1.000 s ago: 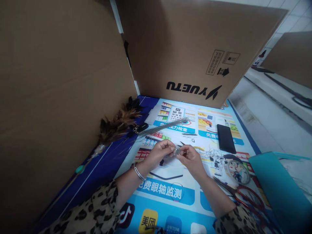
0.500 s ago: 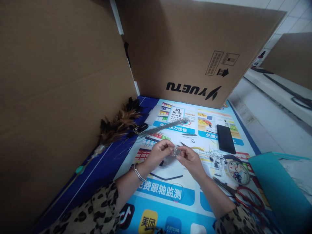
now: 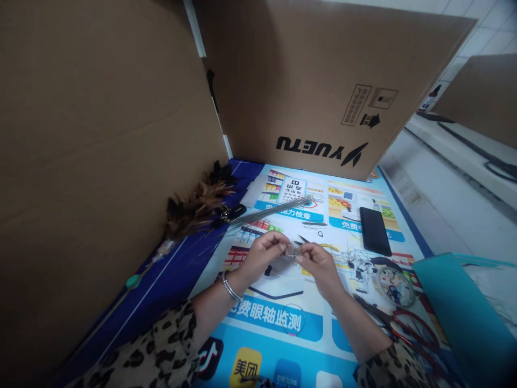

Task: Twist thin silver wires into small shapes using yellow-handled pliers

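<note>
Between my two hands is a small bent piece of thin silvery wire, too fine to make out its exact shape. My left hand, with a silver bangle at the wrist, pinches its left side between thumb and forefinger. On the other side my right hand is closed in a pinch on the wire's right end. Beyond the hands lies a bundle of straight thin wires, with a few short pieces beside it. Yellow-handled pliers or cutters lie just behind my right hand, partly hidden by it.
Red-handled scissors and a clear round dish or roll lie at right, near tangled wire scraps. Farther back is a black phone-like slab. A teal folder covers the right edge. A feather duster leans along the cardboard wall.
My right hand has shifted slightly to the right, widening the gap between my fingertips. My left hand keeps its place and its pinch.
</note>
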{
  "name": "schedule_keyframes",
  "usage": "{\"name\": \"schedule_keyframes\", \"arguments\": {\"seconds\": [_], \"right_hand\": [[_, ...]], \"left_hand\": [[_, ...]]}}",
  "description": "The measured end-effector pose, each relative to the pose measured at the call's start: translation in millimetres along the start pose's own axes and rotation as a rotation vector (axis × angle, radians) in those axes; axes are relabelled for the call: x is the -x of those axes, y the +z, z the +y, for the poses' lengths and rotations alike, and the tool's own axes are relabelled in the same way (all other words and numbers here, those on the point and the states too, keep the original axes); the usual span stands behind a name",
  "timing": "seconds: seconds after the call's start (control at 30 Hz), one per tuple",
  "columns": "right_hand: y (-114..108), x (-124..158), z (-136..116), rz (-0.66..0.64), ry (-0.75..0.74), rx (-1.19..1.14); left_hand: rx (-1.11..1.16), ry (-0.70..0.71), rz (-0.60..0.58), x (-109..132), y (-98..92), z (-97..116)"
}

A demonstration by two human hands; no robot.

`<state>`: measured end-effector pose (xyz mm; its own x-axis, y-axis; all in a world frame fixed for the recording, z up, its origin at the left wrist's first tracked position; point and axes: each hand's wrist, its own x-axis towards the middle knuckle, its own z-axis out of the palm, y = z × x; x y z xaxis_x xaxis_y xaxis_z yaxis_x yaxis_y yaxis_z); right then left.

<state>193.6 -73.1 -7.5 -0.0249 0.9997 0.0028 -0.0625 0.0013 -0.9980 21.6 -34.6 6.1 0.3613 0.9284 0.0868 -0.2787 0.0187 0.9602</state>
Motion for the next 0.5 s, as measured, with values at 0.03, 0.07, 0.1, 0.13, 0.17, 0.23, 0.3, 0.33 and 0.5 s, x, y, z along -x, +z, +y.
{"name": "schedule_keyframes", "arguments": {"seconds": [0.03, 0.07, 0.1, 0.13, 0.17, 0.23, 0.3, 0.33, 0.5], "right_hand": [[-0.1, -0.3, 0.0, 0.010, 0.006, -0.034], [-0.1, -0.6, 0.1, 0.020, 0.010, -0.068], [-0.1, -0.9, 0.0, 0.029, 0.013, -0.097], [0.0, -1.2, -0.1, 0.037, 0.013, -0.120], [0.2, -1.5, -0.3, 0.044, 0.013, -0.136], [0.5, -1.8, -1.0, 0.052, 0.009, -0.152], [0.7, -1.7, -1.9, 0.055, 0.001, -0.157], [0.7, -1.6, -2.3, 0.055, -0.003, -0.159], [1.3, -1.3, -3.6, 0.061, -0.022, -0.149]], "left_hand": [[0.013, -0.007, -0.009, 0.0, 0.3, 0.4], [0.027, -0.012, -0.017, -0.1, 0.6, 0.7], [0.038, -0.014, -0.022, -0.2, 1.0, 1.0], [0.048, -0.014, -0.022, -0.4, 1.4, 1.2], [0.056, -0.013, -0.016, -0.6, 1.7, 1.3], [0.061, -0.005, 0.007, -1.0, 2.2, 1.4], [0.047, 0.002, 0.028, -1.2, 2.4, 1.4], [0.034, 0.008, 0.031, -1.3, 2.4, 1.5], [0.006, 0.026, 0.024, -1.2, 2.7, 2.8]]}}
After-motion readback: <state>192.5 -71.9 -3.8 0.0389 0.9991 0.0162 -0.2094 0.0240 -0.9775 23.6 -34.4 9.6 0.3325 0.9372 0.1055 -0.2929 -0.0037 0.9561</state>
